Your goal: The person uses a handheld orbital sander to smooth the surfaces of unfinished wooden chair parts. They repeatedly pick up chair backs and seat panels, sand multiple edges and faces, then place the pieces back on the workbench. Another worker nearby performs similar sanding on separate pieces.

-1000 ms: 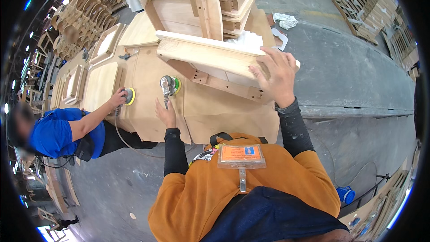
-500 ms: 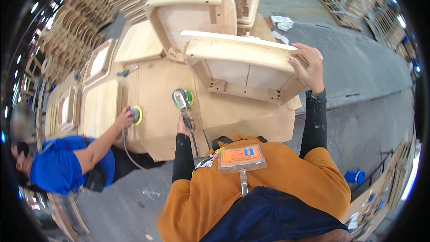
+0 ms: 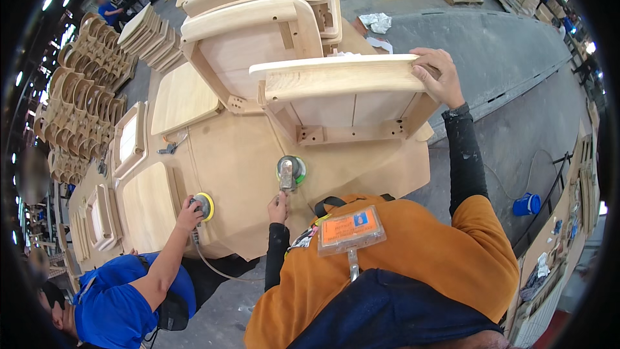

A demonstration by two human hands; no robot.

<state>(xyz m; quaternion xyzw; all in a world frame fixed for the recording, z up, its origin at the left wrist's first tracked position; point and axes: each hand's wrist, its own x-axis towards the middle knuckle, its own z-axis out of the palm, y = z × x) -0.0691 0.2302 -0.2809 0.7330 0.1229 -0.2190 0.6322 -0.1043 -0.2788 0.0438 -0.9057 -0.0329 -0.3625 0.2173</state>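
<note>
My left hand (image 3: 278, 209) is closed around the handle end of a round sander (image 3: 287, 173) with a green-edged pad. The sander is over the cardboard-covered table (image 3: 361, 171); whether its pad touches the cardboard I cannot tell. My right hand (image 3: 437, 76) grips the upper right corner of a pale wooden chair seat (image 3: 342, 81). That seat stands tilted on edge, its underside frame and drilled corner blocks facing me. The sander is clear of the seat, below its lower left corner.
Behind stand more seats, one leaning (image 3: 236, 52) and others stacked. At left a co-worker in blue (image 3: 116, 297) holds a yellow-edged sander (image 3: 205, 207) beside a seat panel (image 3: 152, 207). A small tool (image 3: 168, 148) lies on the cardboard. A blue bucket (image 3: 526, 204) stands on the floor at right.
My left hand has brought the sander rightward and nearer to me. My right hand keeps its hold on the seat's corner. The whole view has shifted a little.
</note>
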